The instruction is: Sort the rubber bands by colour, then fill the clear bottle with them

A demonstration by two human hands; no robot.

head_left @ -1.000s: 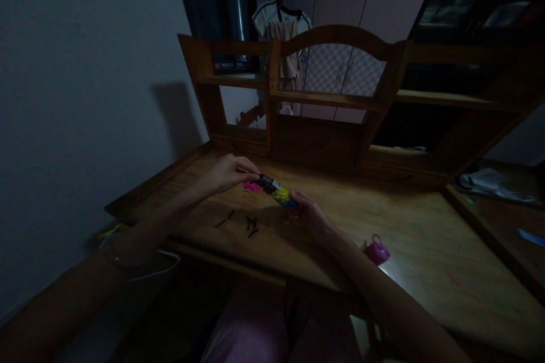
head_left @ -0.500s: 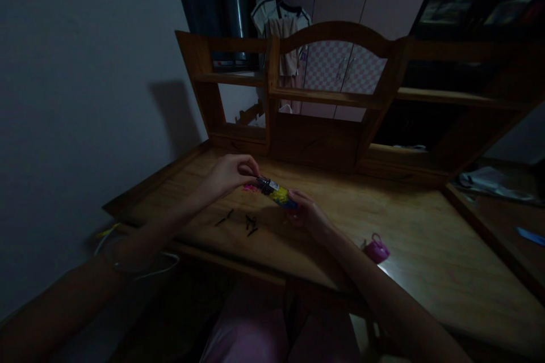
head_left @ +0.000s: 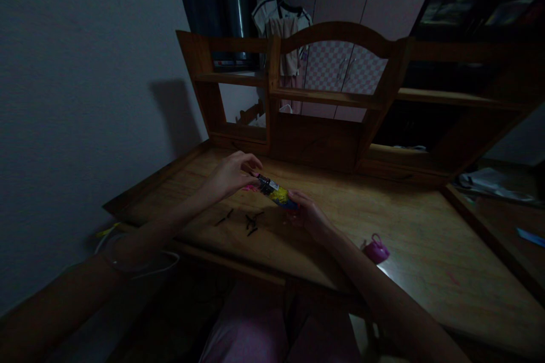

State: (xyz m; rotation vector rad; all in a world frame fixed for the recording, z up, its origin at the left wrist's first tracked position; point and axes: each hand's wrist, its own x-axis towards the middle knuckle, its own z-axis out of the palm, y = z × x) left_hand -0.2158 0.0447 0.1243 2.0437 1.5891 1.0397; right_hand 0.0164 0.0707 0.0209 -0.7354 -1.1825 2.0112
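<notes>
My right hand [head_left: 307, 212] grips the lower end of a small clear tube [head_left: 277, 193] filled with yellow, blue and dark bits, tilted over the wooden desk [head_left: 426, 238]. My left hand [head_left: 233, 173] pinches at the tube's upper, dark end with thumb and fingers closed. A small pink heap [head_left: 250, 187] lies on the desk just under that end. Several thin black pieces [head_left: 251, 223] are scattered on the desk below my hands.
A small pink cap-like thing with a loop [head_left: 376, 250] sits on the desk to the right. A wooden hutch with shelves [head_left: 323, 96] rises at the back. A white cable [head_left: 164, 265] hangs off the desk's left edge. Papers [head_left: 489, 181] lie far right.
My left hand's fingers have shifted slightly at the tube's upper end. One more black piece seems to lie among those on the desk. The right hand has barely moved.
</notes>
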